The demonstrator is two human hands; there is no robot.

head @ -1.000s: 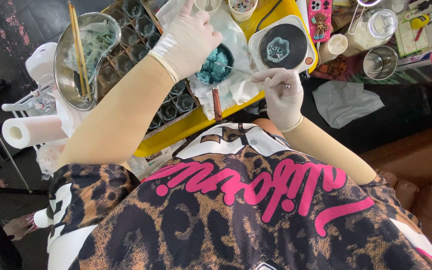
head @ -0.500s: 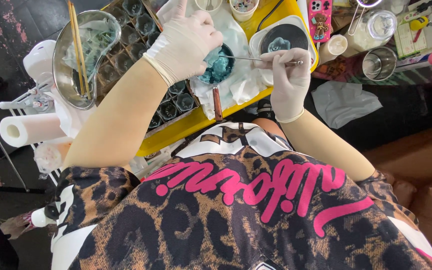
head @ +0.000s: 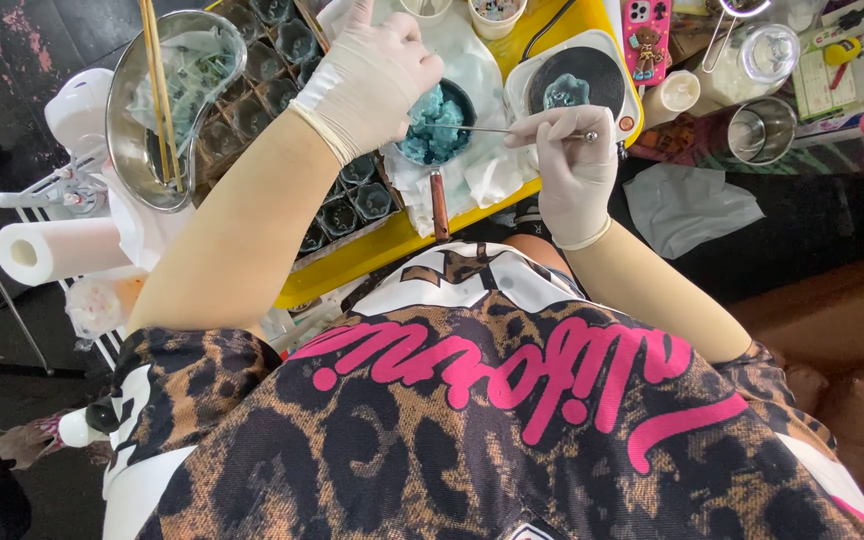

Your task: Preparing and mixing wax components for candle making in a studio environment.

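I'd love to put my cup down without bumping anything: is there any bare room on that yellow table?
Hardly. A bare yellow strip runs along the near edge, between the tray of small jars and the person's shirt. Elsewhere it is crowded: left hand over the dark bowl of blue material, right hand holding a thin metal tool, round black dish beside.

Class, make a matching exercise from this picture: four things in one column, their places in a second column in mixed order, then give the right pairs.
Things
1. thin metal tool
2. chopsticks
3. paper towel roll
4. small pan of blue material

Places
A. lying in the steel bowl
B. under the left hand
C. far left, beside the yellow table
D. pinched by the right hand

Pairs: 1-D, 2-A, 3-C, 4-B
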